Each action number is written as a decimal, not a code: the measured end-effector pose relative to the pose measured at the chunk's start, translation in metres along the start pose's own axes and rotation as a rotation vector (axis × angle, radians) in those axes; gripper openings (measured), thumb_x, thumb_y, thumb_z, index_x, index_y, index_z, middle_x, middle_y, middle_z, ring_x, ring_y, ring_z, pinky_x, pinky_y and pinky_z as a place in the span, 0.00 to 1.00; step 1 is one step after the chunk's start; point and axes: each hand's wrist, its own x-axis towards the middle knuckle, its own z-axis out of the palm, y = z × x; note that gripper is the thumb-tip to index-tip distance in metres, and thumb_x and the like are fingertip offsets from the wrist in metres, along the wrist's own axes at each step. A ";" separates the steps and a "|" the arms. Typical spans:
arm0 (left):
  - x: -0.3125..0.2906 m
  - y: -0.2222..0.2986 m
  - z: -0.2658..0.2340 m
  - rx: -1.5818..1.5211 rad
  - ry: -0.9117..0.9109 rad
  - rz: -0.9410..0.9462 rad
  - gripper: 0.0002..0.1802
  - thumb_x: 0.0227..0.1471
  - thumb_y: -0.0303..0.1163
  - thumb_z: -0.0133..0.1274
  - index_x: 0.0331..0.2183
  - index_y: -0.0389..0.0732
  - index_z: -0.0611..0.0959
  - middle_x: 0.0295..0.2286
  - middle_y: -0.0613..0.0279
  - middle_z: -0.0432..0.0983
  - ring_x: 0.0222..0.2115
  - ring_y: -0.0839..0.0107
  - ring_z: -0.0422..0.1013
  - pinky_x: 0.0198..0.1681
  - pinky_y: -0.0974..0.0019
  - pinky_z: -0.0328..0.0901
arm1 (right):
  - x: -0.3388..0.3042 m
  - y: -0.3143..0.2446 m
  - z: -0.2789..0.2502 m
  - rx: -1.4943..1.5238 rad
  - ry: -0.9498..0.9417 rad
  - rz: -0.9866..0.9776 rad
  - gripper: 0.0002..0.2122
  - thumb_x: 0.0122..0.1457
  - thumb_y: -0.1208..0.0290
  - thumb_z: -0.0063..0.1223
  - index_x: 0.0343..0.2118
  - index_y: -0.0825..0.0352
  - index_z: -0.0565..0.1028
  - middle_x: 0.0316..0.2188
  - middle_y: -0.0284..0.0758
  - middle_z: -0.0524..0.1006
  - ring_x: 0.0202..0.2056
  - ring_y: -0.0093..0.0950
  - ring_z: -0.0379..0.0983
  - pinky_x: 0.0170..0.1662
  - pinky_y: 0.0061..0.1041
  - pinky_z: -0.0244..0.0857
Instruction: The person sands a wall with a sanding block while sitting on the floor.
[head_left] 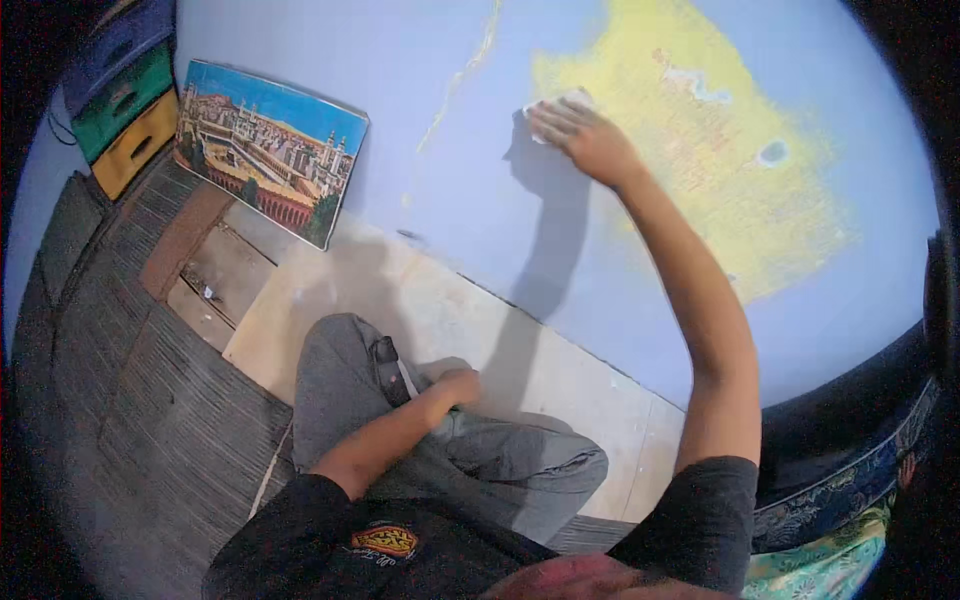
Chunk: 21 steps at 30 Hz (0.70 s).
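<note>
My right hand (585, 138) is raised against the pale blue wall (450, 170), fingers laid flat over a small white sheet (583, 96). The sheet is pressed to the wall at the left edge of a yellow patch (700, 170); its underside is hidden. Low in my lap, my left hand (457, 387) is curled closed near my knees. Whether anything is inside its fingers cannot be seen. A tool with a black handle (384, 350) and a pale flat blade lies on my grey trousers beside my left wrist.
A framed city picture (270, 150) leans against the wall at left, next to stacked coloured drawers (135, 145). Light boards (390, 285) run along the wall's foot. A floor opening (225, 265) shows beside a dark striped mat (150, 420). Patterned fabric (830, 550) lies at lower right.
</note>
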 end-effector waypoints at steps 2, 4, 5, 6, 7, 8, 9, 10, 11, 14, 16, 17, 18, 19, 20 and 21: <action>0.006 -0.025 0.009 -0.009 0.127 0.005 0.20 0.50 0.39 0.48 0.35 0.32 0.82 0.35 0.42 0.78 0.38 0.49 0.75 0.40 0.47 0.69 | 0.015 0.024 -0.033 -0.015 0.112 0.018 0.21 0.61 0.68 0.41 0.59 0.58 0.65 0.60 0.30 0.65 0.60 0.30 0.61 0.64 0.32 0.52; 0.004 0.007 0.000 -0.012 -0.064 -0.027 0.21 0.50 0.40 0.47 0.36 0.33 0.82 0.36 0.43 0.78 0.38 0.48 0.75 0.40 0.47 0.69 | -0.020 0.056 -0.057 -0.084 0.149 0.111 0.22 0.59 0.70 0.43 0.58 0.57 0.65 0.59 0.30 0.66 0.59 0.31 0.62 0.63 0.34 0.55; 0.003 0.024 -0.002 -0.009 -0.160 -0.037 0.21 0.50 0.41 0.47 0.36 0.33 0.82 0.36 0.43 0.78 0.38 0.48 0.75 0.40 0.47 0.69 | -0.037 0.074 -0.072 -0.153 0.176 0.174 0.23 0.58 0.71 0.45 0.58 0.56 0.65 0.59 0.31 0.66 0.59 0.32 0.62 0.62 0.35 0.56; 0.015 -0.040 0.013 0.013 0.107 -0.025 0.20 0.51 0.40 0.46 0.37 0.34 0.82 0.37 0.44 0.78 0.39 0.48 0.75 0.40 0.47 0.69 | 0.022 0.096 -0.092 -0.177 0.322 0.241 0.23 0.57 0.73 0.46 0.57 0.56 0.66 0.59 0.30 0.66 0.59 0.32 0.62 0.61 0.35 0.57; 0.013 -0.024 0.015 -0.003 0.071 -0.014 0.20 0.51 0.40 0.47 0.37 0.35 0.82 0.37 0.44 0.78 0.39 0.48 0.75 0.40 0.47 0.69 | 0.006 0.110 -0.084 -0.213 0.316 0.365 0.23 0.56 0.74 0.47 0.57 0.56 0.68 0.58 0.30 0.67 0.60 0.32 0.61 0.61 0.36 0.57; 0.000 0.006 0.008 -0.015 0.013 0.009 0.19 0.50 0.39 0.47 0.37 0.35 0.82 0.37 0.44 0.78 0.39 0.48 0.75 0.41 0.47 0.69 | -0.021 0.108 -0.078 -0.245 0.330 0.388 0.23 0.55 0.75 0.46 0.57 0.55 0.68 0.58 0.30 0.67 0.59 0.32 0.62 0.61 0.36 0.57; -0.014 0.025 -0.005 -0.022 -0.026 0.007 0.19 0.50 0.38 0.47 0.37 0.35 0.82 0.37 0.44 0.78 0.40 0.48 0.75 0.41 0.48 0.69 | -0.033 0.100 -0.076 -0.271 0.376 0.404 0.24 0.55 0.76 0.46 0.57 0.55 0.68 0.58 0.30 0.68 0.59 0.33 0.63 0.61 0.37 0.57; -0.020 0.037 -0.014 -0.026 -0.084 0.016 0.19 0.50 0.38 0.47 0.37 0.35 0.82 0.37 0.44 0.78 0.40 0.48 0.75 0.42 0.48 0.69 | -0.035 0.095 -0.077 -0.303 0.434 0.413 0.24 0.55 0.77 0.46 0.57 0.55 0.68 0.57 0.31 0.68 0.58 0.33 0.63 0.61 0.37 0.57; -0.022 0.048 -0.020 -0.028 -0.143 0.024 0.19 0.50 0.38 0.47 0.37 0.35 0.82 0.38 0.44 0.78 0.40 0.48 0.75 0.43 0.48 0.69 | -0.040 0.089 -0.068 -0.287 0.456 0.460 0.24 0.55 0.78 0.45 0.56 0.55 0.68 0.57 0.30 0.68 0.58 0.33 0.63 0.61 0.37 0.57; 0.006 -0.022 0.023 -0.029 0.044 -0.007 0.19 0.50 0.39 0.47 0.37 0.35 0.82 0.39 0.44 0.78 0.41 0.48 0.74 0.45 0.48 0.68 | 0.033 0.054 -0.035 -0.224 0.573 0.478 0.22 0.57 0.81 0.42 0.55 0.57 0.70 0.56 0.30 0.69 0.58 0.31 0.64 0.61 0.38 0.57; 0.017 -0.036 0.032 -0.042 0.139 -0.017 0.20 0.51 0.40 0.47 0.37 0.35 0.82 0.39 0.44 0.78 0.41 0.48 0.74 0.45 0.48 0.68 | 0.051 0.029 -0.008 -0.139 0.510 0.417 0.23 0.53 0.82 0.44 0.54 0.62 0.69 0.57 0.31 0.68 0.59 0.32 0.62 0.61 0.39 0.57; 0.009 -0.012 0.028 -0.057 0.098 -0.020 0.20 0.51 0.40 0.47 0.37 0.35 0.82 0.39 0.44 0.77 0.41 0.48 0.74 0.46 0.48 0.67 | 0.032 0.014 0.004 -0.125 0.436 0.438 0.24 0.50 0.83 0.45 0.54 0.64 0.69 0.59 0.32 0.66 0.60 0.32 0.61 0.61 0.39 0.56; 0.003 0.003 0.021 -0.069 0.074 -0.032 0.20 0.51 0.41 0.47 0.37 0.35 0.82 0.39 0.45 0.77 0.41 0.47 0.74 0.46 0.48 0.67 | 0.020 0.004 0.013 -0.114 0.391 0.437 0.24 0.50 0.83 0.45 0.53 0.65 0.69 0.59 0.32 0.66 0.60 0.33 0.61 0.61 0.39 0.56; 0.000 0.007 0.017 -0.062 0.080 -0.016 0.20 0.51 0.41 0.47 0.37 0.35 0.82 0.39 0.44 0.77 0.41 0.47 0.74 0.45 0.48 0.67 | 0.016 -0.003 0.017 -0.102 0.359 0.425 0.23 0.50 0.83 0.45 0.53 0.65 0.69 0.59 0.33 0.66 0.60 0.33 0.60 0.62 0.39 0.55; -0.002 0.009 0.013 -0.054 0.091 -0.006 0.20 0.51 0.41 0.47 0.37 0.35 0.82 0.39 0.44 0.77 0.41 0.47 0.74 0.45 0.48 0.68 | 0.014 -0.009 0.019 -0.089 0.334 0.411 0.23 0.50 0.83 0.45 0.53 0.66 0.69 0.58 0.34 0.66 0.60 0.33 0.60 0.62 0.39 0.55; -0.003 0.008 0.013 -0.048 0.101 0.003 0.20 0.51 0.41 0.47 0.38 0.35 0.82 0.39 0.43 0.77 0.40 0.47 0.74 0.45 0.48 0.68 | 0.015 -0.016 0.020 -0.056 0.293 0.358 0.23 0.51 0.82 0.45 0.53 0.67 0.69 0.58 0.35 0.66 0.60 0.33 0.60 0.62 0.39 0.54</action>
